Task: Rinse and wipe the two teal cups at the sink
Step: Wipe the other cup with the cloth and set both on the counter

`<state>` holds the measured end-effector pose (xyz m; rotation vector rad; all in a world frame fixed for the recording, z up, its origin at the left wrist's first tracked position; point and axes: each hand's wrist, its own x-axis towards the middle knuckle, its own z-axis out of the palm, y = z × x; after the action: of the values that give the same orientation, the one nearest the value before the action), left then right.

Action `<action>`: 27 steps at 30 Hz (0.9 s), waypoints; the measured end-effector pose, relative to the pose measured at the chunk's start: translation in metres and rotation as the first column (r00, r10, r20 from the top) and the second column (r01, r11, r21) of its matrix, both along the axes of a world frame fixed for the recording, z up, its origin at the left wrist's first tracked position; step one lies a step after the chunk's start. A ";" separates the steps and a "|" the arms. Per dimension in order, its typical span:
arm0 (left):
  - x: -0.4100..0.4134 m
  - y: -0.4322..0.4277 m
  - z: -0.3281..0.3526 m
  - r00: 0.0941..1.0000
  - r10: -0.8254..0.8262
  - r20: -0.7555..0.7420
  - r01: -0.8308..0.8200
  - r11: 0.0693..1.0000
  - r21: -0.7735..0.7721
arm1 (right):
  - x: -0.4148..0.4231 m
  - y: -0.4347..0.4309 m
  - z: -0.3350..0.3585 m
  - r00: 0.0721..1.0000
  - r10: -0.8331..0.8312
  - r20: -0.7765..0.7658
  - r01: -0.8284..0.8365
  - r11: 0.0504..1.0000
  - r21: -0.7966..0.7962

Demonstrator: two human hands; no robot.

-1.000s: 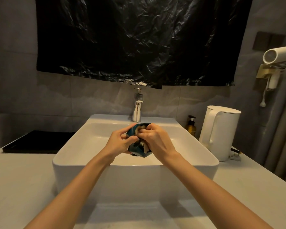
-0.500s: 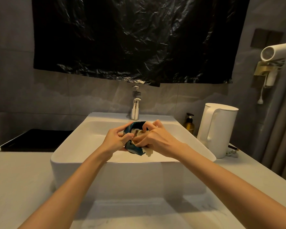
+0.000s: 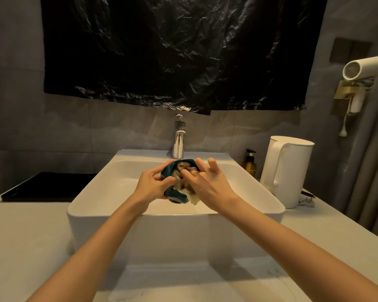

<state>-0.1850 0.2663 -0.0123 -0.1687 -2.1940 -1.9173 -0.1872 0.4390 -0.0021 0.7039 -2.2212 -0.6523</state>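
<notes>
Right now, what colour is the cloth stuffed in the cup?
Pale cream cloth inside the teal cup; head view.

You can read no text here; the amber bottle (image 3: 249,165) beside the kettle (image 3: 287,171) carries a label too small to make out.

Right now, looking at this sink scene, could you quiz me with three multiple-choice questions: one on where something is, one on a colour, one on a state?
1. Where does the white kettle stand?
A. Right of the sink
B. Inside the sink
C. On the black tray

2. What colour is the cup being held?
A. Red
B. Teal
C. Yellow

3. What is the right hand doing?
A. Resting on the counter
B. Turning the tap
C. Pressing a pale cloth into the cup

Answers:
1. A, it sits on the counter beside the sink.
2. B, its wall shows teal by the left hand.
3. C, the cloth fills the cup's mouth under its fingers.
</notes>
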 end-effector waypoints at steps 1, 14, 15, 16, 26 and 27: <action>0.000 0.000 0.000 1.000 0.005 0.001 -0.005 1.000 0.009 | 0.000 0.002 0.001 1.000 0.014 0.011 -0.015 1.000 0.013; -0.001 -0.001 -0.001 1.000 -0.021 0.001 0.021 1.000 0.005 | 0.011 0.006 -0.002 0.873 0.289 0.392 -0.168 0.934 -0.315; -0.001 0.000 -0.001 1.000 -0.020 -0.001 0.020 1.000 -0.007 | 0.010 0.006 -0.005 0.857 0.293 0.424 -0.140 0.924 -0.356; -0.001 0.001 -0.001 1.000 -0.015 -0.005 0.015 1.000 -0.013 | 0.008 0.005 -0.008 0.842 0.295 0.451 -0.109 0.913 -0.392; -0.002 -0.002 -0.003 1.000 -0.016 -0.019 0.015 0.999 -0.044 | 0.004 0.008 -0.003 0.933 0.183 0.310 -0.136 0.977 -0.167; -0.002 -0.002 -0.003 1.000 -0.023 -0.017 0.022 0.998 -0.052 | 0.001 0.014 0.000 0.954 0.142 0.262 -0.126 0.989 -0.079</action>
<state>-0.1872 0.2644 -0.0152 -0.2192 -2.2409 -1.8639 -0.1861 0.4532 -0.0017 0.9496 -2.4002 -0.4394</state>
